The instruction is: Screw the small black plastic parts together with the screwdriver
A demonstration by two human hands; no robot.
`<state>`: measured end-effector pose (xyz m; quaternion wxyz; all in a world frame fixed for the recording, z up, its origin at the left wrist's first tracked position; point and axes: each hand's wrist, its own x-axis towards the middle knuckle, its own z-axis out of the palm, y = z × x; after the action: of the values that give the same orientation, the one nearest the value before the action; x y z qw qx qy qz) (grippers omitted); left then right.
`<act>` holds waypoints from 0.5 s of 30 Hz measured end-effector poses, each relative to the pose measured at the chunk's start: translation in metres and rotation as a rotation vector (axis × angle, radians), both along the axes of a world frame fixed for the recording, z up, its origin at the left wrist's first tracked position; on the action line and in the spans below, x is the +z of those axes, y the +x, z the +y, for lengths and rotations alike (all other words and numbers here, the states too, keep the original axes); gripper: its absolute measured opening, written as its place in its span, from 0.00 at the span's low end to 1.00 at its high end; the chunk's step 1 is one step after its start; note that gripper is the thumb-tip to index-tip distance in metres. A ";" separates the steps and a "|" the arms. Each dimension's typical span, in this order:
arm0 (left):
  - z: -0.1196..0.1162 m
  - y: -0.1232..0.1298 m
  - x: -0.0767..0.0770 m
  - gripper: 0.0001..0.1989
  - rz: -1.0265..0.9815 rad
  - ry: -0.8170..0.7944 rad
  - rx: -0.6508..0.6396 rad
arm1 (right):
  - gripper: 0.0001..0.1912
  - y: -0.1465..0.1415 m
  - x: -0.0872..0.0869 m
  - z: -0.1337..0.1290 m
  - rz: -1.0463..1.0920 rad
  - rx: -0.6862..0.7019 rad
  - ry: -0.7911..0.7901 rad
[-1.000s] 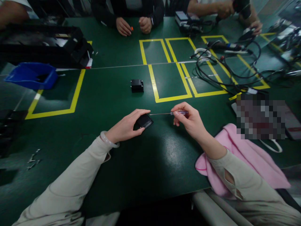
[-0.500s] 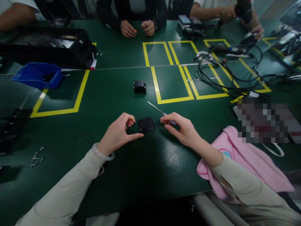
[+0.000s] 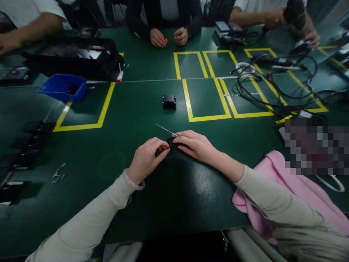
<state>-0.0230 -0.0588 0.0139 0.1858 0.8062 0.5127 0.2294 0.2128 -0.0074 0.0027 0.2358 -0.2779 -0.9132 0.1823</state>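
Green table point(image 3: 152, 203) marked off with yellow tape point(image 3: 210, 118) stretches across the frame, with co-workers along its far side at the top. Near center, a person's left hand point(image 3: 145, 156) and right hand point(image 3: 200, 145) meet at a black part point(image 3: 173, 148) lying on the table between them. The right hand's grip is closed around a screwdriver point(image 3: 165, 129), shaft pointing to the upper left, its fingers over the part. The left hand's grip is drawn nearly together at the part's left edge; whether it pinches anything cannot be told. Just above center sits a black block point(image 3: 169, 102). Metal bits point(image 3: 58, 174) lie scattered at lower left, while a blue bin point(image 3: 62, 87) and a long black tray point(image 3: 81, 67) occupy the upper left. Black cables point(image 3: 240, 85) loop across the upper right. Lower right, a pink cloth point(image 3: 278, 165) lies beside the person's right sleeve point(image 3: 269, 196).
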 end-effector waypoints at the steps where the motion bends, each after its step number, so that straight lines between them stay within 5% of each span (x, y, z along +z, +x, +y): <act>1: -0.001 0.001 0.000 0.07 0.020 0.009 0.004 | 0.13 0.001 -0.002 0.000 0.002 -0.010 0.004; 15: -0.004 0.016 0.014 0.04 0.339 0.103 0.030 | 0.12 0.002 -0.007 -0.008 0.039 -0.029 0.102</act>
<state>-0.0067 -0.0626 0.0282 0.0517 0.8340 0.5364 0.1188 0.2151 -0.0153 -0.0044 0.2702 -0.2750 -0.9124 0.1373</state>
